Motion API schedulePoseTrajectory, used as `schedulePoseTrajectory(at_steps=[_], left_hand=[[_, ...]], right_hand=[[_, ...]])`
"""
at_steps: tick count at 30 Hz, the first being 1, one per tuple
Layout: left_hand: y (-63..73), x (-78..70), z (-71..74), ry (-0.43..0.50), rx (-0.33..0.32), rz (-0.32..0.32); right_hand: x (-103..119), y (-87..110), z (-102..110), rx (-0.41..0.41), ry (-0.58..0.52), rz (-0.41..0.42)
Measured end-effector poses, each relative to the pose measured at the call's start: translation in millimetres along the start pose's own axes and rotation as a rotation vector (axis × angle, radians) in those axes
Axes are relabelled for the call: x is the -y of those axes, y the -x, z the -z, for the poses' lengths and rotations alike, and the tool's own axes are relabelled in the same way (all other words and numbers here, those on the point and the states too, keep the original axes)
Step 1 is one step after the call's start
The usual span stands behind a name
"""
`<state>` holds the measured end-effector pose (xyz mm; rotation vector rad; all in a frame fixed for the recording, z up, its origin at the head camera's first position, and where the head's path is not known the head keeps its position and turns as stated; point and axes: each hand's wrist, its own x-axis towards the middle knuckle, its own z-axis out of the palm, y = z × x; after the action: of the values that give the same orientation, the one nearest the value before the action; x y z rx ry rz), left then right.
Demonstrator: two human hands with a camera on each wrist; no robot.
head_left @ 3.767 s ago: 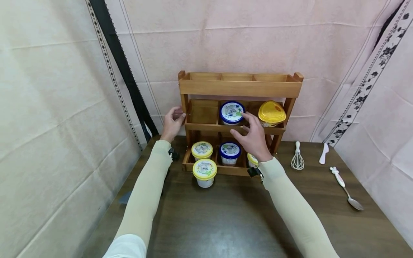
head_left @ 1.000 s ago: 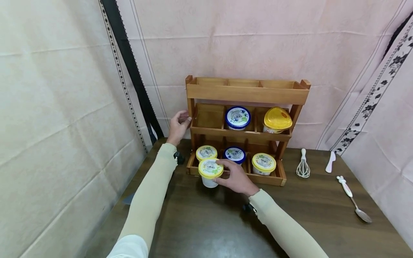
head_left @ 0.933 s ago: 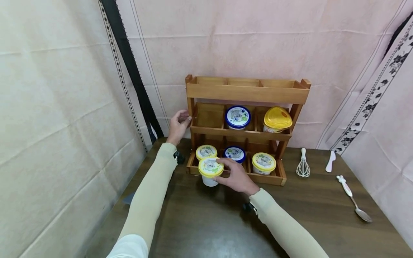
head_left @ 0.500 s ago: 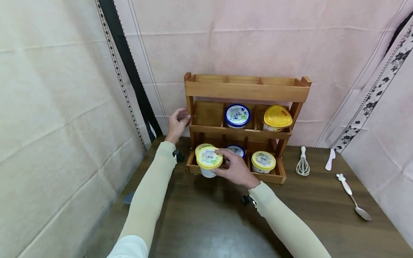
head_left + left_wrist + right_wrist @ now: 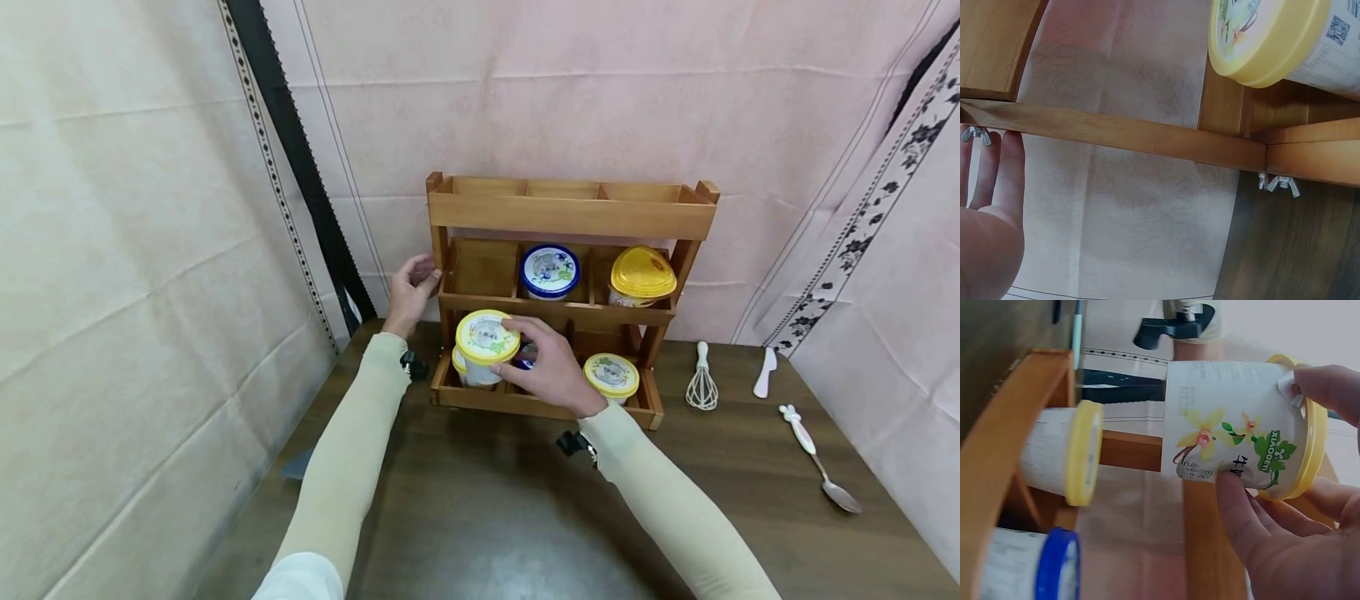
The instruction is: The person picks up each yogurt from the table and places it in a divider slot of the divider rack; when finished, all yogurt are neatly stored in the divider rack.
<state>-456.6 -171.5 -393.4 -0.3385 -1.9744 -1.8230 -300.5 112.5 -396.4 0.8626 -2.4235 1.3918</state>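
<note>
My right hand (image 5: 551,367) grips a white ice-cream tub with a yellow lid (image 5: 486,337), thumb and fingers around its sides. The tub is raised in front of the lower left compartment of a three-tier wooden rack (image 5: 577,218). Its vanilla-flower print shows in the right wrist view. Another yellow-lidded tub (image 5: 1054,450) sits in that compartment, mostly covered in the head view. Beside it, a blue-lidded tub (image 5: 1057,565) is partly hidden by my right hand. My left hand (image 5: 409,296) touches the rack's left post with extended fingers, near a wing nut (image 5: 977,134).
On the middle tier stand a blue-lidded tub (image 5: 550,271) and a tub with a domed yellow lid (image 5: 642,275). A yellow-lidded tub (image 5: 611,375) sits lower right. A whisk (image 5: 702,383), white-handled piece (image 5: 765,372) and spoon (image 5: 817,458) lie right on the table (image 5: 480,517).
My right hand came down from the middle tier, took the yellow-lidded tub standing before the rack and lifted it toward the lower left compartment. My left hand stays at the post.
</note>
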Motion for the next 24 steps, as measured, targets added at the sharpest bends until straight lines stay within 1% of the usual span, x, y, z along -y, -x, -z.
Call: schedulePoseTrajectory(at_steps=[3,6,12,16,20,24], left_hand=[[1.0,-0.8,-1.0,-0.004,-0.003,0.006],[2.1,-1.9,-2.1,-0.006,0.001,0.013],[2.8,-1.8,-3.3,-0.012,0.007,-0.006],[1.1,1.2,-4.7,-0.011,0.009,-0.015],[-1.6,1.0,-4.7,0.005,0.015,-0.014],[-3.4,0.2,-2.8,0.012,0.009,-0.014]], right_hand=[[7.0,-5.0,4.2,-0.017,0.017,0.007],[12.4,-10.0,7.9,-0.026,0.003,0.017],[20.0,-24.4,13.0,-0.057,-0.016,0.054],[23.9,-35.2,15.5,-0.087,-0.018,0.069],[29.9,-47.1,17.2,-0.119,-0.017,0.067],[33.8,-58.7,16.5,-0.138,0.013,0.066]])
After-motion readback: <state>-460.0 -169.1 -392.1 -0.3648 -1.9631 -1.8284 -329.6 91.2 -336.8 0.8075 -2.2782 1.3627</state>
